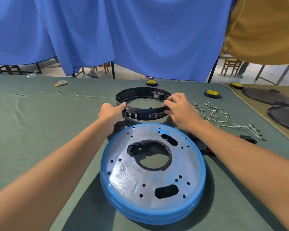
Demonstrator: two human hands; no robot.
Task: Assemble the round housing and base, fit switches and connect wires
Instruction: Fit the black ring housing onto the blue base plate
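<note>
A black round housing ring (140,92) sits at mid-table, a small label on its near wall. My left hand (111,112) grips its near-left rim; my right hand (178,109) grips its near-right rim. Closer to me lies the round base (132,177), a silver perforated disc with a blue rim and a large central hole. White wires with metal terminals (223,117) are scattered to the right. Black switches (248,139) lie beyond my right forearm, partly hidden by it.
Rolls of black tape with yellow cores (211,93) (151,83) stand at the back. Dark round covers (267,97) rest on a tan cloth at the far right. Blue curtains (123,34) hang behind the green-covered table (32,130).
</note>
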